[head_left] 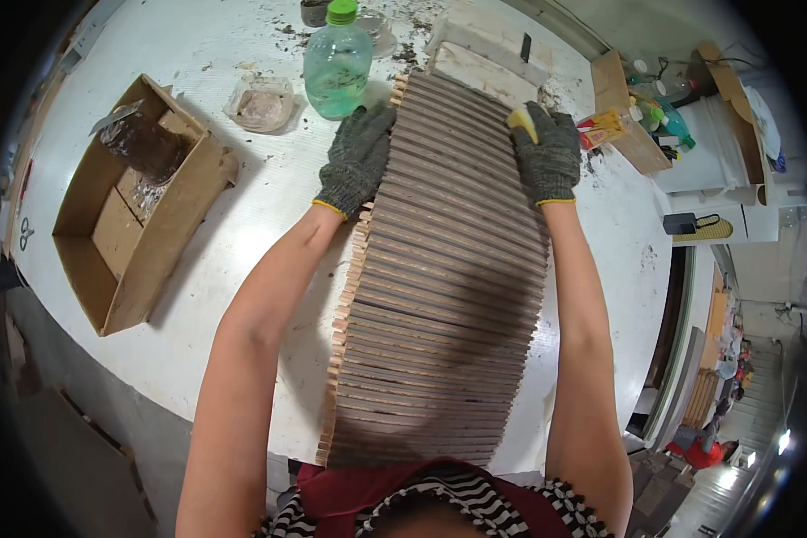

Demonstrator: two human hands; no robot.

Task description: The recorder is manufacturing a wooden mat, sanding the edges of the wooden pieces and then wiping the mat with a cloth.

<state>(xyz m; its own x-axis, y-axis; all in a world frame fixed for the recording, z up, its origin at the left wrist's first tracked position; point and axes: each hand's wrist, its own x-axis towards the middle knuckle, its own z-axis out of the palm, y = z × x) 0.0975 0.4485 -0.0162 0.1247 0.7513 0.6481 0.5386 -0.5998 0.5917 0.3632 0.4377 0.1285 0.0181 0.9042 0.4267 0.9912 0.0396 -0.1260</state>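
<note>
A long row of thin grey-brown slats (pixel 448 233), set side by side with pale wood ends along the left, stretches from my body to the far part of the white table. My left hand (pixel 360 154), in a dark grey knit glove with a yellow cuff, lies against the row's far left edge with its fingers stretched forward. On the far right edge, my right hand (pixel 549 154) wears a matching glove. It is closed on a yellow sponge (pixel 522 124), which shows between thumb and fingers. Part of the sponge is hidden by the glove.
A cardboard box (pixel 166 242) holding a dark brown, crusted container stands at the left. Beyond my left hand are a green-capped bottle of green liquid (pixel 336 67) and a clear dish (pixel 260 103). A cardboard carton of bottles (pixel 637 117) sits far right. Scissors (pixel 26 233) lie at the left edge.
</note>
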